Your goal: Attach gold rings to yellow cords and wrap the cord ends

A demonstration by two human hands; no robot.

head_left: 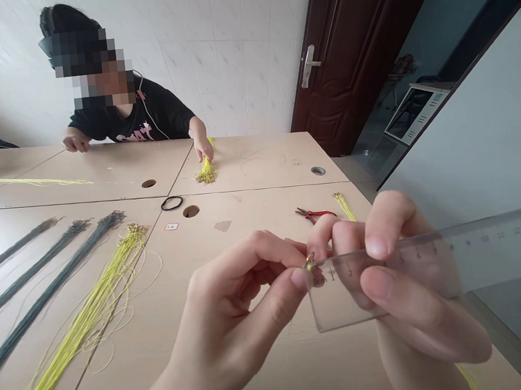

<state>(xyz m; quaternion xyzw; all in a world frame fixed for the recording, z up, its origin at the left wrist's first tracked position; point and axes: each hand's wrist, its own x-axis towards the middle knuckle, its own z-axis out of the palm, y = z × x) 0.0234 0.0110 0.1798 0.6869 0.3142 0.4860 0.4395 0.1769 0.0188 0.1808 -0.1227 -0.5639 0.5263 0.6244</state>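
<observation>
Close in front of me, my right hand (412, 272) grips a clear plastic ruler (342, 310) between thumb and fingers, with other fingers behind it. The ruler tilts up slightly to the right, its 0 cm end toward my left hand (240, 315). Thumb and index finger of my left hand are pinched at that end. At their tips a small gold hook (310, 258) with a bit of yellow at its base lies against the ruler's marked edge. Any line running from it is mostly hidden by my hands.
Bundles of yellow line (86, 306) and dark green line (65, 290) with hooked ends lie left. Red-handled pliers (313, 214) and a small yellow bundle (344, 206) lie beyond my hands. Across the table (243, 206), a co-worker (149, 107) touches another yellow bundle (206, 174).
</observation>
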